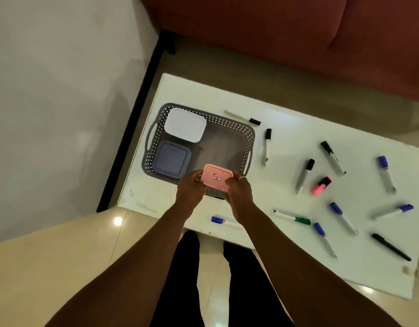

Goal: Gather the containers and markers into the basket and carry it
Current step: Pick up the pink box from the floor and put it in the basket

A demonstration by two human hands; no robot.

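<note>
A grey perforated basket [229,125] stands on the left part of the white table [298,138]. Inside it lie a white container [185,125] at the far left and a blue container [171,159] at the near left. Both my hands hold a pink container [216,177] over the basket's near edge: my left hand [190,188] grips its left side, my right hand [239,192] its right side. Several markers lie scattered on the table to the right, among them a pink highlighter [321,185], a green marker [292,217] and a blue-capped marker [223,221] close to my right wrist.
A dark red sofa [274,31] stands behind the table. A wall [50,90] with a black skirting runs along the left. My legs in black trousers [215,279] stand on beige floor tiles at the table's near edge.
</note>
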